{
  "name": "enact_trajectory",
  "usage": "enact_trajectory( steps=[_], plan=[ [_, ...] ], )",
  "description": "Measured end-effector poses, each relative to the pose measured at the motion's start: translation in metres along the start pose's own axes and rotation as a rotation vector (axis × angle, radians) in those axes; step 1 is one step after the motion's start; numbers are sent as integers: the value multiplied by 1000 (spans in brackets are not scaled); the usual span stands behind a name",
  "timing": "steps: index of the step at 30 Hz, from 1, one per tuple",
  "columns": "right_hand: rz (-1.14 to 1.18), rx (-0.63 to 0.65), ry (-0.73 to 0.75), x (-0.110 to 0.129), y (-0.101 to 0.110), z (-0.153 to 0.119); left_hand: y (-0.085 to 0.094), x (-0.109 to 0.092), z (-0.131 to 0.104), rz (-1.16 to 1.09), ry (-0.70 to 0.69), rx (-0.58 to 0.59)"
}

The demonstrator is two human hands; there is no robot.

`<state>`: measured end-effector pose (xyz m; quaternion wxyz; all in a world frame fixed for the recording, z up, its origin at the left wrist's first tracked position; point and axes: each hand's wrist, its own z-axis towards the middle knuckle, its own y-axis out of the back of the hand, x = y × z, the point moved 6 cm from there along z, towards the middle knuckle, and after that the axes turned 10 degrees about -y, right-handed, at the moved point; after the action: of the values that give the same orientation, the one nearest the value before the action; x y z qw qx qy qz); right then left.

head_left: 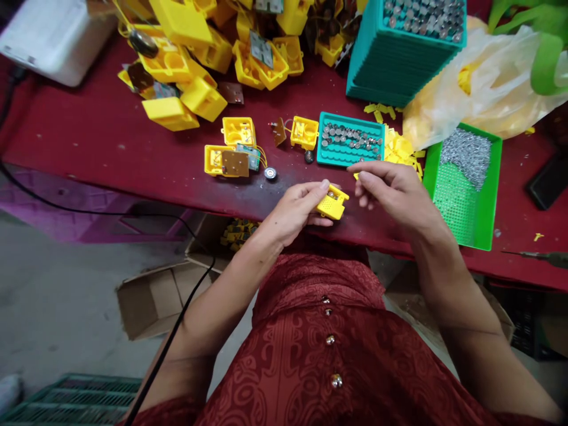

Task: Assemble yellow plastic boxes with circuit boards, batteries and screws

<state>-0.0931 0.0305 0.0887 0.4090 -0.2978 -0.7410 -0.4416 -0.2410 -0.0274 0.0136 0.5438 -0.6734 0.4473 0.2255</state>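
My left hand point(306, 207) is closed around a small yellow plastic housing point(332, 204) at the table's front edge. Small parts show inside the housing, too small to make out. Just to its right, my right hand point(390, 192) pinches a tiny yellow plastic piece point(356, 176), mostly hidden by the fingertips. Behind that hand lies a teal tray point(328, 158) with rows of small round metal parts. A heap of yellow plastic pieces point(399, 148) sits beside the tray. Left of it, yellow housings point(304, 131) lie with wired circuit boards point(235, 163) and a small round speaker point(270, 173).
A green tray point(490, 195) of small metal screws or pins stands at right, near a screwdriver point(550, 257). Stacked teal trays point(381, 71), a plastic bag point(501, 89) and piled yellow housings point(173, 59) occupy the back. A black cable point(89, 211) hangs across the left side.
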Motion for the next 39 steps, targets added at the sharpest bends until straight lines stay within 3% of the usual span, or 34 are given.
enact_trajectory(
  steps=[4, 16, 27, 31, 35, 37, 39],
  plan=[
    [112, 75, -32, 0, -8, -1, -1, 0, 0, -55, -2, -44],
    [258, -66, -55, 1, -18, 0, 3, 4, 3, -183, -72, -56],
    [-291, -210, 55, 13, -35, 2, -2, 5, -2, -95, -193, -79],
    [-383, -262, 75, 17, -27, 12, 0, 3, -3, -79, -221, -80],
    [-115, 10, 6, 7, -19, 24, 1, 6, -2, -191, -160, -9],
    [-15, -90, 44, 2, 3, 27, 3, 7, -2, -239, -126, -6],
    [-77, -361, 110, -4, 35, 26, 5, 5, -3, -263, -107, -12]
  ],
)
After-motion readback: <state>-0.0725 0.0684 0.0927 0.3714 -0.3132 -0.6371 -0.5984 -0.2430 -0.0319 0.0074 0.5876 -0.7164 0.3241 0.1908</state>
